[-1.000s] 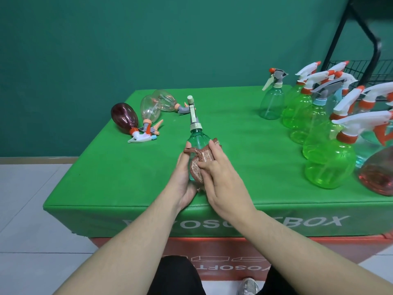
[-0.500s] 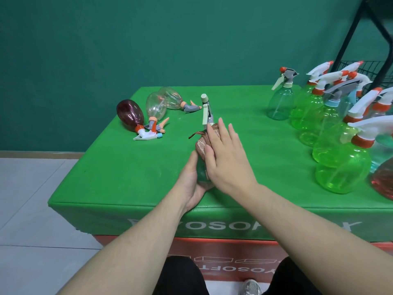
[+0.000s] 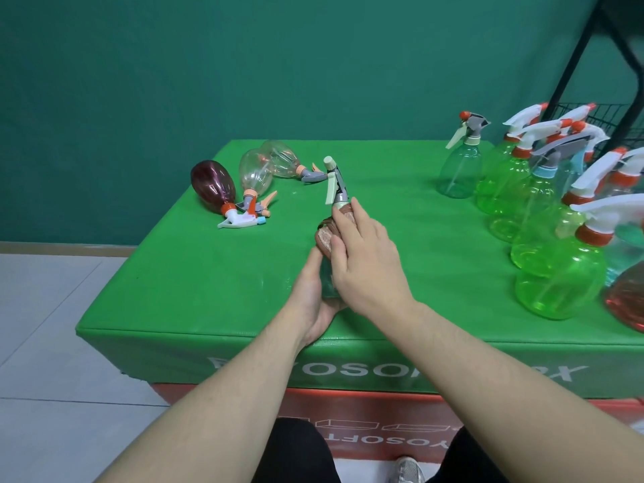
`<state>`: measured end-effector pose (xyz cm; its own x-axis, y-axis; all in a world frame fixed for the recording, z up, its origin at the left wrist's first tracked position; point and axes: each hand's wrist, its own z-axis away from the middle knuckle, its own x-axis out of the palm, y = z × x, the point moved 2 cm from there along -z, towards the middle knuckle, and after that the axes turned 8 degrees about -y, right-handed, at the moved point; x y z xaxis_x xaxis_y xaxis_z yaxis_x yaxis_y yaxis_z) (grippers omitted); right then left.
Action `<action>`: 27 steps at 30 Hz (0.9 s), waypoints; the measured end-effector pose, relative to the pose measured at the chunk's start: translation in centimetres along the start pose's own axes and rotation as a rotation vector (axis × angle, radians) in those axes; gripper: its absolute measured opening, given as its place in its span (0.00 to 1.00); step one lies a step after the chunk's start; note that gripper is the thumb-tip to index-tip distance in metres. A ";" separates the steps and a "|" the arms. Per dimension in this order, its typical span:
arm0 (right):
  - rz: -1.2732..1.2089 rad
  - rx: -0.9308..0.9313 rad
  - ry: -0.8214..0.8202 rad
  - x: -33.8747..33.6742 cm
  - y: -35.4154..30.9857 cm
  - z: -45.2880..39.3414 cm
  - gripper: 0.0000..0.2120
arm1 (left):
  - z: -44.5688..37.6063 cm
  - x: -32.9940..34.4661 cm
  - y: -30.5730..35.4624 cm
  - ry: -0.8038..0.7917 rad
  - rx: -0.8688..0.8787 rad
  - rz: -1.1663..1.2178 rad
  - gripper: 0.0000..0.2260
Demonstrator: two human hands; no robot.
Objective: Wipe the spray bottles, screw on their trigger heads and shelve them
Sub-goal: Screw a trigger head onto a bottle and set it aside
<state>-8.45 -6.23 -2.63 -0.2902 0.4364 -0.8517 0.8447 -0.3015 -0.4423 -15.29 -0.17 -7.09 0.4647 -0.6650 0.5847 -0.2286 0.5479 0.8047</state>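
The teal spray bottle (image 3: pixel 327 280) is standing at the near edge of the bench (image 3: pixel 209 273), between the two hands, its trigger head (image 3: pixel 334 181) already on and poking up beyond the fingertips. It looks empty, so probably light and easy to tip; thin clear plastic is likely giving a little under pressure and slipping when smooth. The left hand (image 3: pixel 313 301) is cupping the belly from below, fingers curled round it, which seems the steadiest hold. The right hand (image 3: pixel 366 259) is pressing a brown cloth (image 3: pixel 327 235) against the shoulder, fingers wrapped over it. Past the left fingers, three bottles are lying down. To the right of the right fingers, upright bottles are crowding together, roughly nine, overlapping too much to count surely.
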 end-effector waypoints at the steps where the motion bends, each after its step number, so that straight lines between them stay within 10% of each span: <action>1: 0.032 0.011 0.009 0.0 0.1 0.4 0.28 | 0.0 0.1 0.0 -0.003 -0.006 -0.008 0.19; 10: 0.117 -0.156 0.014 1.2 0.9 2.6 0.26 | -0.7 -0.7 -0.6 0.088 0.012 0.008 0.19; 20: 0.111 -0.325 0.056 2.5 2.3 5.6 0.25 | -1.0 -1.2 -0.8 0.062 0.020 0.153 0.52; 27: -0.114 -0.269 0.052 2.4 2.4 6.3 0.25 | -1.5 -1.5 -1.2 -0.006 0.026 0.176 0.49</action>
<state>-9.98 -11.26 -7.50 -0.3730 0.4991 -0.7821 0.8987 -0.0152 -0.4383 -14.43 0.92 -9.04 0.4105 -0.5630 0.7173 -0.3283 0.6426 0.6923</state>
